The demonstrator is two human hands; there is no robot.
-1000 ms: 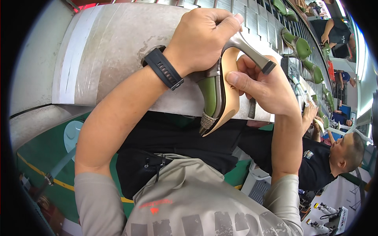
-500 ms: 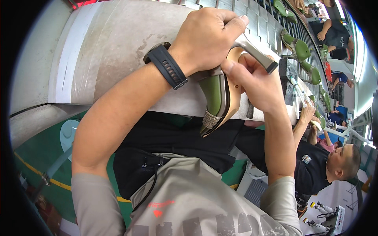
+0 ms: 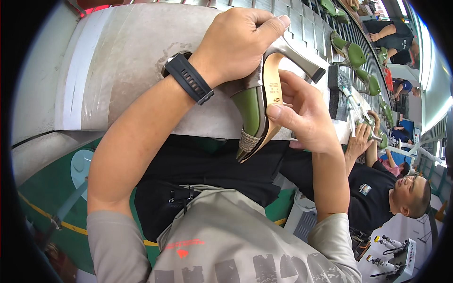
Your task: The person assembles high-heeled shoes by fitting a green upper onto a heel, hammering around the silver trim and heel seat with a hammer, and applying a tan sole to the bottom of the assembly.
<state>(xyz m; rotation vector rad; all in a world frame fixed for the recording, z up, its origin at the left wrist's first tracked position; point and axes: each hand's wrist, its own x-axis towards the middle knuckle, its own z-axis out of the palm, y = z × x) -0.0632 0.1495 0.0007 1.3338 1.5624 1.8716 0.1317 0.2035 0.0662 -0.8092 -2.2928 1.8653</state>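
A high-heeled shoe (image 3: 251,111) in green with grey trim and a glittering band near its toe is held over the front edge of the worktable. Its tan sole faces right and its grey heel juts out to the right. My left hand (image 3: 236,45), with a black watch on the wrist, is closed round the back of the shoe by the heel. My right hand (image 3: 304,111) grips the sole side, thumb on the sole's edge and fingers partly hidden behind it.
The worktable (image 3: 137,61) has a pale, stained cover. Beyond it, a slatted conveyor (image 3: 302,26) carries several green shoes (image 3: 349,51). A dark block (image 3: 338,92) and white-handled tools (image 3: 354,106) lie to the right. A co-worker (image 3: 373,193) sits close on my right, hands on a green shoe.
My right hand has slid down the sole toward the toe, uncovering the print on the sole. The shoe and my left hand have shifted slightly left. The co-worker's hands have moved.
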